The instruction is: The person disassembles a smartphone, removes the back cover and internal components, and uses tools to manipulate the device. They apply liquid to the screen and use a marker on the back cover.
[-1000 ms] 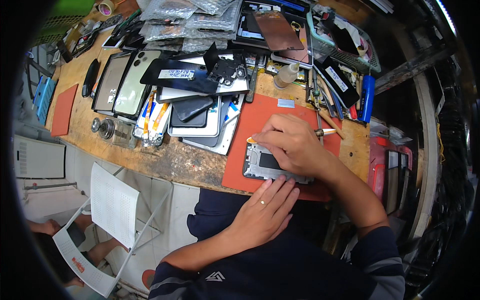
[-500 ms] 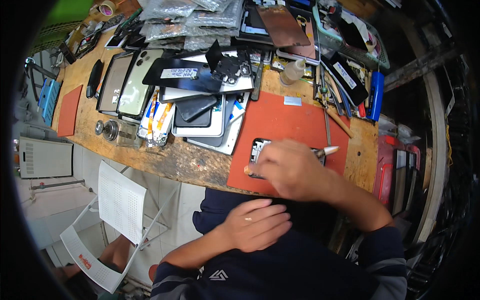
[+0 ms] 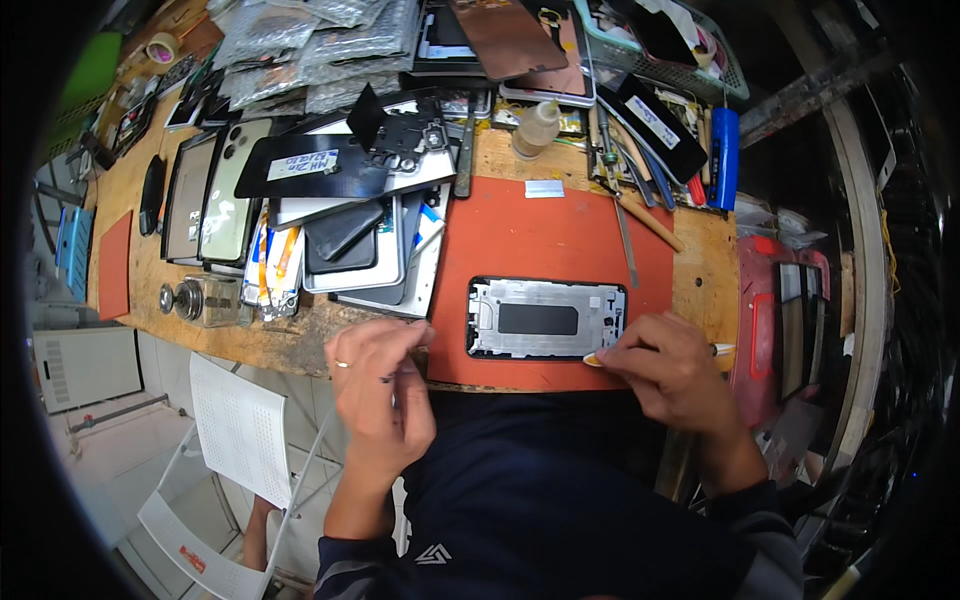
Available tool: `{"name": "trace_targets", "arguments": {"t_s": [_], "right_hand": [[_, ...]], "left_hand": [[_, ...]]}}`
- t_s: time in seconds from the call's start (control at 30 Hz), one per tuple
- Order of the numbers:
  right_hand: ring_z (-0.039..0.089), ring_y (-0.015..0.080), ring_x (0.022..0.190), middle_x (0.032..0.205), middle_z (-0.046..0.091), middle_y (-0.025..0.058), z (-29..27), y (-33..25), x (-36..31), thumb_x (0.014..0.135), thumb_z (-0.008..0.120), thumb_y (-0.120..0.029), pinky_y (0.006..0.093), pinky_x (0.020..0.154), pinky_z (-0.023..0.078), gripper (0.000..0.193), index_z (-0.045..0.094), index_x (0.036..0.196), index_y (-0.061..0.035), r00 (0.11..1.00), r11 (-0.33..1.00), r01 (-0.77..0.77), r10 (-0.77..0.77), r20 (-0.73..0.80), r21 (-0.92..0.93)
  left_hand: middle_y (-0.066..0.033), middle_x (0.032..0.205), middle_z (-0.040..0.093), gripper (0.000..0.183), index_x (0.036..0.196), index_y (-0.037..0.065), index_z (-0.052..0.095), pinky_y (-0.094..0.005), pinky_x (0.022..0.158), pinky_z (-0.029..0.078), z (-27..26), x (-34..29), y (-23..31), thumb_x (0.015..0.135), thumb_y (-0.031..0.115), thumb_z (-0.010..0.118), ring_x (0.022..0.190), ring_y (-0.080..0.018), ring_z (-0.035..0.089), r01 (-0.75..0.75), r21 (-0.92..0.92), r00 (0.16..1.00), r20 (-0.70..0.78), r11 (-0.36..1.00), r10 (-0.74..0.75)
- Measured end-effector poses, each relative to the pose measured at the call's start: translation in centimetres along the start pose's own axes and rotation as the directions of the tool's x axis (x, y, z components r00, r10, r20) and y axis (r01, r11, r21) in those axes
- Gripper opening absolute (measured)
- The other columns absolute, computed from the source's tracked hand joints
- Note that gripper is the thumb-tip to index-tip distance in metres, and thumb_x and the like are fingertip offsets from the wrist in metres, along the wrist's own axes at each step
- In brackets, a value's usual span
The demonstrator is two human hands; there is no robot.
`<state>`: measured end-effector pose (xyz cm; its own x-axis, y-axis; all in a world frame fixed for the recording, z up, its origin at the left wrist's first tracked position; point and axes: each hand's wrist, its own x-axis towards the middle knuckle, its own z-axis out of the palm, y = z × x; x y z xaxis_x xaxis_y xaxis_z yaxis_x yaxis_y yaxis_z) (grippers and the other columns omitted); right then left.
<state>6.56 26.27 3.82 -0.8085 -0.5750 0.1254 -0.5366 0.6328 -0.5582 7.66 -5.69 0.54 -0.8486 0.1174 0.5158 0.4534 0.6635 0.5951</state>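
A phone frame (image 3: 590, 325), silver inside with a black rim and a dark rectangular patch, lies flat on the reddish-brown mat (image 3: 550, 232). My right hand (image 3: 672, 370) is closed on a slim tool (image 3: 593, 360) with a pale yellowish tip. That tip meets the frame's near right edge, and a white end shows past the knuckles. Left of the mat, at the table's front edge, my left hand (image 3: 378, 385) is raised with bent fingers, thumb apart. It holds nothing that I can see.
Stacked phone parts and panels (image 3: 340, 245) rise left of the mat. A glass jar (image 3: 210, 302) stands near the front edge. Behind the mat are a squeeze bottle (image 3: 537, 130), long-handled tools (image 3: 650, 222) and bubble-wrapped packets (image 3: 330, 50). A white folding chair (image 3: 240, 425) stands at lower left.
My right hand has moved right and down, uncovering the phone frame, and its tool tip now points left at the near edge. My left hand has risen from my lap to the table's edge.
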Motion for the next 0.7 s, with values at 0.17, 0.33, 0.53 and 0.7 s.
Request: {"name": "trace_targets", "arguments": {"t_s": [0.17,0.33,0.53,0.7], "right_hand": [[0.064,0.0268,0.090,0.094,0.059,0.0069,4.6,-1.7,5.3,0.080,0.077,-0.004,0.0413,0.079,0.047,0.019,0.073,0.098,-0.0076,0.978,0.977,0.203,-0.198,-0.069,0.071],[0.064,0.0248,0.091,0.094,0.061,0.0051,2.5,0.0,1.9,0.080,0.077,-0.003,0.0401,0.080,0.046,0.021,0.075,0.100,-0.0088,0.993,0.994,0.106,-0.105,-0.061,0.024],[0.068,0.0245,0.089,0.092,0.066,0.0044,-2.4,1.3,-2.9,0.083,0.078,0.002,0.0405,0.079,0.047,0.023,0.081,0.102,-0.0084,0.989,0.988,-0.144,0.145,-0.014,0.054],[0.067,0.0262,0.091,0.091,0.063,0.0054,-1.5,0.8,-2.8,0.081,0.080,0.003,0.0399,0.082,0.050,0.026,0.080,0.106,-0.0068,0.980,0.984,-0.126,0.143,-0.140,0.123]], "left_hand": [[-0.0101,0.099,0.078,0.043,0.118,0.002,0.072,-0.0442,0.093,0.049,0.7,0.5,1.1,0.080,-0.016,0.063,0.097,-0.0313,0.071,0.002,-0.075,1.000,-0.021,0.997,-0.004],[-0.0110,0.100,0.077,0.040,0.114,0.002,0.072,-0.0440,0.092,0.050,1.0,0.0,1.0,0.079,-0.016,0.063,0.095,-0.0320,0.071,-0.029,-0.055,0.999,-0.031,0.998,0.027],[-0.0120,0.099,0.075,0.038,0.110,0.001,0.073,-0.0448,0.089,0.053,2.2,0.0,1.2,0.076,-0.014,0.063,0.095,-0.0329,0.072,-0.021,-0.170,0.999,0.037,0.985,0.028],[-0.0129,0.106,0.078,0.043,0.111,0.000,0.075,-0.0448,0.090,0.055,4.0,0.5,3.9,0.070,-0.010,0.065,0.100,-0.0345,0.074,-0.108,-0.264,0.968,0.193,0.958,0.162]]}}
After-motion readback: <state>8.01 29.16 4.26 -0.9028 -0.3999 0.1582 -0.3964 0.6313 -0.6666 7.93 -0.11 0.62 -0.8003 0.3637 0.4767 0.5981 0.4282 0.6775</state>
